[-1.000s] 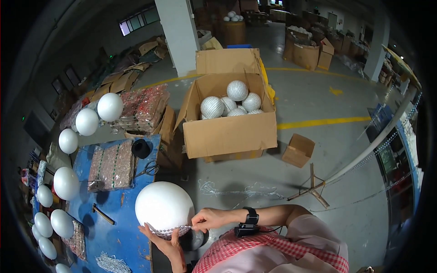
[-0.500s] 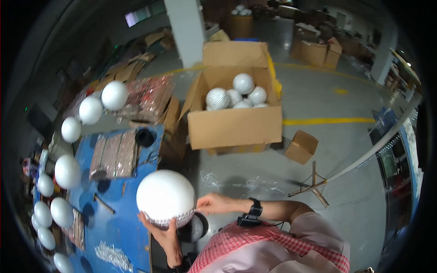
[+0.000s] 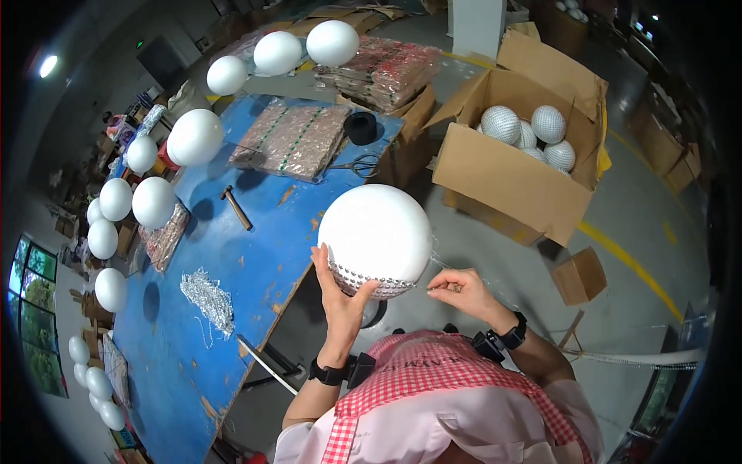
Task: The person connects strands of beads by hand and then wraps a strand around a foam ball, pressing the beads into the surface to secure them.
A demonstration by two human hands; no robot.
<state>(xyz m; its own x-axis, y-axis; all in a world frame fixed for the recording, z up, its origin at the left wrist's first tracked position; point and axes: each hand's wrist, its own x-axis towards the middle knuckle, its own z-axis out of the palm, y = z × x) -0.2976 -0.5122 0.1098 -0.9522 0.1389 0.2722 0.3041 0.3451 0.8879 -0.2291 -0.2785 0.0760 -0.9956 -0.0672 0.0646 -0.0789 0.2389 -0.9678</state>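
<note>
The view has swung since a second ago: the blue desk (image 3: pixel 232 255) now fills the left of the picture and the cardboard box (image 3: pixel 518 166) of glittering balls sits off to the upper right, where before it lay straight ahead. The large white ball (image 3: pixel 376 232) has stayed put between the two hands, so the work on it goes on unbroken, and the silver beaded band (image 3: pixel 369 280) along its lower edge reads wider than before.

The left hand (image 3: pixel 340 298) rises from below with the wrist bent back, palm and spread fingers cupping the ball's underside; its grip is a firm open-palmed cradle on the ball. The right hand (image 3: pixel 462 291) reaches in from the right, level with the band, thumb and forefinger pinched on the thin strand (image 3: pixel 421 284) that runs to the ball's lower right.

Left of the cradling grip, a loose heap of silver beading (image 3: pixel 207 298) lies on the desk; beyond it stand plain white balls (image 3: pixel 193 135) on rods, a hammer (image 3: pixel 236 207) and scissors (image 3: pixel 357 164).
</note>
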